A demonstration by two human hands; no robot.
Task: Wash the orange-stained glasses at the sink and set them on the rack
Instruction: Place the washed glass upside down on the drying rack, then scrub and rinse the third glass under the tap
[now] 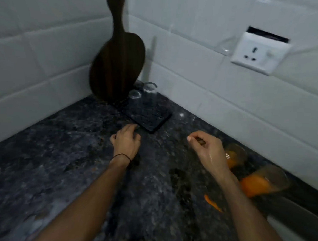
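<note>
Two tumbler-shaped glasses stand at the right edge of the frame against the white tiled wall (202, 82): the nearer glass (262, 181) holds a thick orange residue in its base, the farther glass (235, 155) a thinner one, and an orange smear (212, 203) lies on the dark speckled stone bench (60, 161) beside them. In the corner at upper centre, two clear glasses (150, 87) sit on a flat black rack (147, 116) by a leaning dark wooden paddle board (117, 66). The left hand (126, 141) rests palm down, fingers relaxed, just short of the rack, and the wet right hand (206, 150) hovers loosely curled, gripping nothing.
</note>
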